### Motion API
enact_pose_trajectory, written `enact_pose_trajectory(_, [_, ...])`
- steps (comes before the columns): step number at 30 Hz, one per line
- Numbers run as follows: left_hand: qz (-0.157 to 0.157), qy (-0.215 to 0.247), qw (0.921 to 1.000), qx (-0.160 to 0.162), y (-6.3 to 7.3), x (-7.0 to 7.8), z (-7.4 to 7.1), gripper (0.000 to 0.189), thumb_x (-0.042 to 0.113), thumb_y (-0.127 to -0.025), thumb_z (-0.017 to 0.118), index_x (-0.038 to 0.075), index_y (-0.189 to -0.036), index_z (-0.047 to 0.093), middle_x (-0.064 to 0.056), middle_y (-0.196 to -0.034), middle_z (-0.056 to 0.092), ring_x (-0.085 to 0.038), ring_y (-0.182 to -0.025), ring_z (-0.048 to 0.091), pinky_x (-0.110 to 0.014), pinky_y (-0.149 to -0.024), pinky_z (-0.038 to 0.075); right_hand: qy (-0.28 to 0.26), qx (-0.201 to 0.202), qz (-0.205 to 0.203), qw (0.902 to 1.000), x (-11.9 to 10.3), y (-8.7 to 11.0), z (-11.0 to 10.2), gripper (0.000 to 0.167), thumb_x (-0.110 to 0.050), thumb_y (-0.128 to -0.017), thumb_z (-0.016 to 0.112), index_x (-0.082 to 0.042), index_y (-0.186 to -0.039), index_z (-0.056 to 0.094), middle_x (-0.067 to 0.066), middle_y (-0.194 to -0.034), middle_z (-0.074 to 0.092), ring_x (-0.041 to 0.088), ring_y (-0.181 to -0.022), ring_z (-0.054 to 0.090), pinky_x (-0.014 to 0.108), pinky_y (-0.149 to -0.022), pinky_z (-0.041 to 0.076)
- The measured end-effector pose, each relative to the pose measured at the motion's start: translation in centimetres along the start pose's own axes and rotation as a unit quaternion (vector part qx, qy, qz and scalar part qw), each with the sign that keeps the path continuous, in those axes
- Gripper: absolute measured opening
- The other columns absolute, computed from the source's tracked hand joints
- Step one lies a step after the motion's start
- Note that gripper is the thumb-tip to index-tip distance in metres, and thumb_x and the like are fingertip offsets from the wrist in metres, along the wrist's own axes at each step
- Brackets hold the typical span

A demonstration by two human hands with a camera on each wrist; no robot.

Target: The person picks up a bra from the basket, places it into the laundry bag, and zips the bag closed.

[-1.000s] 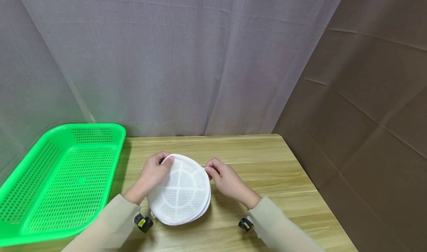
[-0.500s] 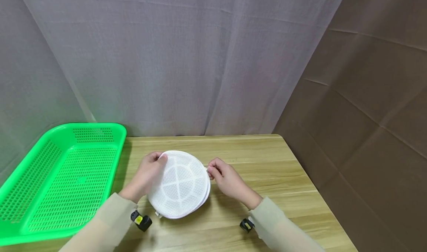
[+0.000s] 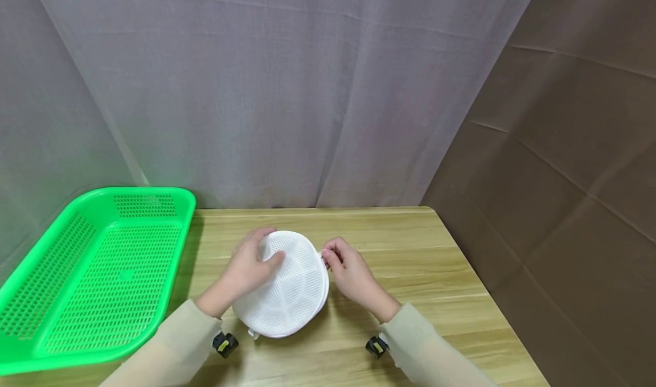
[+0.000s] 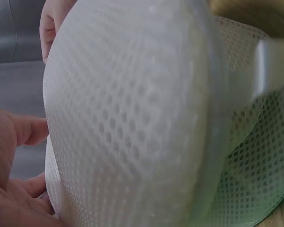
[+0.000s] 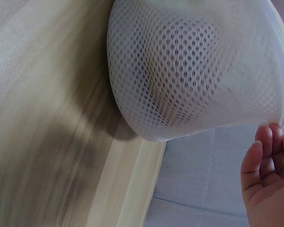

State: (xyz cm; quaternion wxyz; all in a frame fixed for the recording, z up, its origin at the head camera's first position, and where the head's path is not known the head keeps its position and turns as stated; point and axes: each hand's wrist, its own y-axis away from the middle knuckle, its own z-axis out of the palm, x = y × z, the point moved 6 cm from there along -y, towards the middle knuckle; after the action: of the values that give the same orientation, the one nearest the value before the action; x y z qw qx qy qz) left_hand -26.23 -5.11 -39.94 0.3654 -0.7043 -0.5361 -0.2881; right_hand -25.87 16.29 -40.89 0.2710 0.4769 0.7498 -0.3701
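A round white mesh laundry bag (image 3: 292, 287) is held tilted over the table between both hands. My left hand (image 3: 256, 264) grips its upper left side, thumb spread on the mesh face and fingers behind the rim. In the left wrist view the bag (image 4: 128, 118) fills most of the picture, with the left hand (image 4: 19, 175) at its edge. My right hand (image 3: 351, 270) pinches the rim at the upper right, by the zipper edge. The right wrist view shows those fingertips (image 5: 264, 135) at the rim; exactly what they pinch is too small to tell.
A green plastic basket (image 3: 176, 267) with slotted walls stands at the left of the wooden table (image 3: 394, 233). Behind the table hangs a grey curtain (image 3: 266, 91). A brown cloth wall (image 3: 564, 193) runs along the right side.
The left hand first slipped left along the bag, then moved right and spread its thumb further onto the face. The bag has shifted slightly right. The right hand has barely moved.
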Motion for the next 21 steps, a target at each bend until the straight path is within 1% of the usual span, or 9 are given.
enact_pose_trajectory(2, [0.006, -0.006, 1.0000, -0.002, 0.2, 0.4, 0.2, 0.058, 0.022, -0.085, 0.073, 0.004, -0.135, 0.050, -0.019, -0.136, 0.051, -0.041, -0.125, 0.043, -0.058, -0.104, 0.030, -0.002, 0.006, -0.003, 1.0000, -0.1, 0.0, -0.1, 0.007, -0.012, -0.100, 0.053, -0.013, -0.094, 0.056, 0.008, -0.082, 0.062, 0.028, -0.077, 0.060, 0.028, -0.064, 0.049])
enact_pose_trajectory(3, [0.010, -0.011, 0.9999, -0.003, 0.2, 0.6, 0.3, 0.058, 0.022, -0.085, 0.073, 0.004, -0.135, 0.051, -0.019, -0.135, 0.051, -0.041, -0.125, 0.043, -0.058, -0.105, 0.028, -0.002, 0.008, -0.005, 1.0000, -0.1, 0.1, -0.1, 0.006, -0.012, -0.100, 0.053, -0.013, -0.094, 0.056, 0.007, -0.082, 0.061, 0.027, -0.076, 0.060, 0.027, -0.064, 0.049])
enact_pose_trajectory(6, [0.022, -0.024, 0.9994, -0.006, 0.4, 1.0, 0.6, 0.056, 0.022, -0.084, 0.075, 0.005, -0.133, 0.053, -0.018, -0.130, 0.057, -0.040, -0.121, 0.047, -0.057, -0.103, 0.030, 0.002, 0.011, -0.009, 0.9999, -0.3, 0.2, 0.0, 0.007, -0.013, -0.100, 0.054, -0.013, -0.094, 0.057, 0.001, -0.080, 0.060, 0.019, -0.074, 0.058, 0.027, -0.063, 0.049])
enact_pose_trajectory(9, [0.041, -0.038, 0.9983, -0.015, 0.5, 1.4, 1.0, 0.053, 0.022, -0.084, 0.074, 0.005, -0.131, 0.056, -0.018, -0.125, 0.060, -0.039, -0.119, 0.050, -0.056, -0.102, 0.032, 0.007, 0.011, -0.012, 0.9998, -0.4, 0.2, 0.2, 0.006, -0.014, -0.100, 0.054, -0.013, -0.094, 0.058, -0.004, -0.080, 0.059, 0.012, -0.073, 0.056, 0.027, -0.064, 0.049])
enact_pose_trajectory(13, [0.061, -0.057, 0.9962, -0.025, 0.6, 1.8, 1.4, 0.046, 0.020, -0.085, 0.074, 0.002, -0.125, 0.060, -0.017, -0.123, 0.062, -0.037, -0.117, 0.053, -0.055, -0.100, 0.032, 0.006, 0.008, -0.011, 0.9999, -0.4, 0.2, 0.5, 0.006, -0.012, -0.099, 0.056, -0.015, -0.093, 0.058, -0.007, -0.080, 0.058, 0.009, -0.074, 0.056, 0.028, -0.065, 0.049])
enact_pose_trajectory(16, [0.055, -0.077, 0.9951, -0.028, 0.7, 1.7, 1.7, 0.036, 0.022, -0.086, 0.073, 0.004, -0.116, 0.065, -0.012, -0.112, 0.066, -0.032, -0.109, 0.059, -0.052, -0.095, 0.037, 0.003, -0.002, -0.007, 1.0000, -0.4, 0.3, 0.7, 0.006, -0.012, -0.098, 0.056, -0.015, -0.093, 0.058, -0.007, -0.081, 0.059, 0.010, -0.074, 0.056, 0.028, -0.065, 0.049])
enact_pose_trajectory(18, [0.046, -0.089, 0.9945, -0.031, 0.8, 1.4, 1.8, 0.027, 0.024, -0.087, 0.073, 0.008, -0.107, 0.067, -0.007, -0.101, 0.068, -0.026, -0.098, 0.062, -0.048, -0.088, 0.042, 0.002, -0.010, -0.006, 0.9999, -0.5, 0.4, 0.9, 0.006, -0.013, -0.098, 0.057, -0.015, -0.092, 0.058, -0.005, -0.081, 0.059, 0.010, -0.073, 0.055, 0.028, -0.065, 0.049])
enact_pose_trajectory(21, [0.027, -0.098, 0.9942, -0.034, 0.7, 0.8, 1.9, 0.018, 0.026, -0.089, 0.070, 0.011, -0.097, 0.066, -0.001, -0.088, 0.064, -0.020, -0.082, 0.060, -0.043, -0.076, 0.047, 0.004, -0.015, -0.010, 0.9998, -0.6, 0.6, 1.2, 0.007, -0.015, -0.098, 0.057, -0.015, -0.091, 0.059, -0.004, -0.080, 0.060, 0.010, -0.073, 0.055, 0.028, -0.065, 0.049])
